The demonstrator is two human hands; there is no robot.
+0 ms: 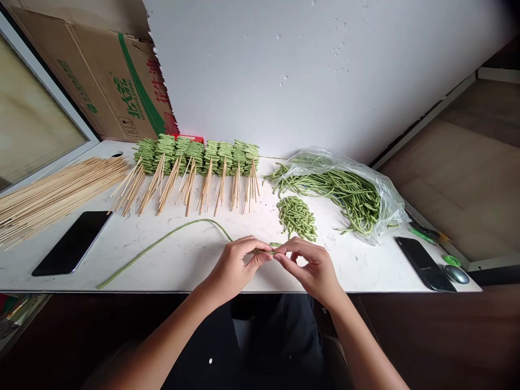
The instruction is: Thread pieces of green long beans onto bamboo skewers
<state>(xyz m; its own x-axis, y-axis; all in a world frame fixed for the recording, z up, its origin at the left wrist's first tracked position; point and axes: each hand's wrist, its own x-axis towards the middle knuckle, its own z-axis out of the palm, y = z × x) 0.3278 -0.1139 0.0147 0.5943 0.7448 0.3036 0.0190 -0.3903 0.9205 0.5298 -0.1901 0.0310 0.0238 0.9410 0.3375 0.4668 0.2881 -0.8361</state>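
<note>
A long green bean (162, 238) curves over the white tabletop from the left, and its right end runs into my left hand (239, 265). The thumb and fingers of that hand pinch the bean. My right hand (311, 266) meets it fingertip to fingertip and pinches the bean's end; the fingers partly hide that spot. A short cut piece of bean (275, 245) lies just behind the fingertips. Farther back is a small heap of short bean pieces (297, 218). Behind it, long beans (349, 189) spill from a clear plastic bag (392, 208).
Bean pieces threaded on skewers stand in stacked bundles (211, 157) along the back, sticks toward me. Loose bamboo skewers (60, 189) lie left, beside a black phone (73, 244). A second dark phone (424, 264) and a computer mouse (456, 274) sit right. A cardboard box (101, 81) leans behind.
</note>
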